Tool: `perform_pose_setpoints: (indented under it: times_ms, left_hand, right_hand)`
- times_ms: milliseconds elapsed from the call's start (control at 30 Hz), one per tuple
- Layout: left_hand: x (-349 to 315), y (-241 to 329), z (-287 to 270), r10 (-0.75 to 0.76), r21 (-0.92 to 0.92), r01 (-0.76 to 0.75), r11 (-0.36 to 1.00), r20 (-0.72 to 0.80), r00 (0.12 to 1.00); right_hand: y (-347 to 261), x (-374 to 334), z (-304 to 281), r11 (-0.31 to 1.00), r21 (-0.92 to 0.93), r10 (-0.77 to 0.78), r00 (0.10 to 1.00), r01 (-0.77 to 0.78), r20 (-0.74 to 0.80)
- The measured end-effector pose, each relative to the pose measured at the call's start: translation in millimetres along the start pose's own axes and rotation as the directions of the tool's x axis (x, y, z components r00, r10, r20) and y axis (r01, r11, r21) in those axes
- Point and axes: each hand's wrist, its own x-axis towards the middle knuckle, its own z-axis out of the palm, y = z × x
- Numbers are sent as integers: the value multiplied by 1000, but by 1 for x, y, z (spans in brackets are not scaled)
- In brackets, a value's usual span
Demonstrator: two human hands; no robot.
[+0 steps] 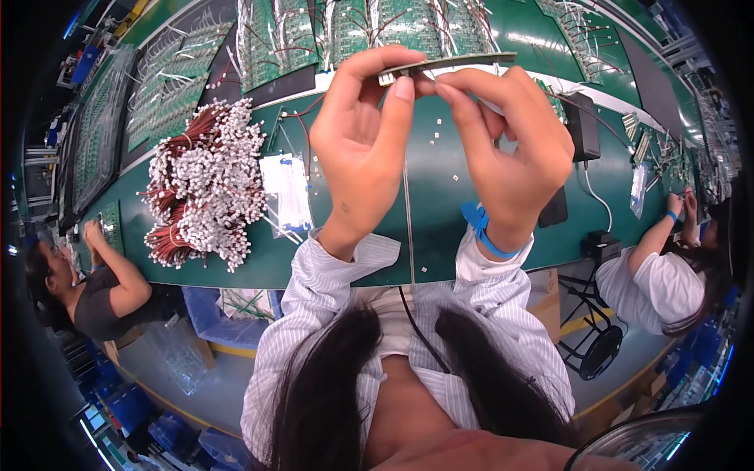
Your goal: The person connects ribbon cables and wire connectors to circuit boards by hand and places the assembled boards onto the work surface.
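Note:
Above the green mat, a thin green circuit board is held up nearly edge-on, with small white connectors at its left end. My left hand is closed on that end, thumb below and fingers behind. My right hand pinches at the board's lower edge near the middle; whether a small part sits between its fingertips is hidden. A blue wrist strap circles my right wrist. To the left of my left hand lies a big heap of red-brown wire leads with white plugs.
A white-labelled plastic bag lies beside the wire heap. Wired circuit boards line the far side. A black power adapter stands right of my right hand. Small loose connectors dot the mat. Co-workers sit at left and right.

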Motion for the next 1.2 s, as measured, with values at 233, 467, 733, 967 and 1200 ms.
perform_pose_setpoints:
  times_ms: [233, 467, 733, 967, 1200]
  left_hand:
    - [-1, 3, -2, -1, 28, 1, 1000, 6, 1000]
    - [4, 2, -10, 97, 147, -95, 984, -4, 995]
    - [7, 8, -21, 99, 215, -83, 973, -65, 993]
    - [11, 8, -31, 91, 154, -71, 986, -124, 988]
    - [17, 11, -36, 31, 111, -11, 994, -183, 983]
  right_hand:
    - [0, 2, -4, 999, 25, 24, 1000, -24, 8]
    - [-1, 1, -4, 992, 60, 112, 993, -113, 22]
    - [38, -2, -8, 984, 95, 86, 871, -150, 484]
    - [72, -20, 20, 964, 80, 124, 695, -254, 709]
    - [75, -12, 36, 895, -70, 250, 363, -441, 898]
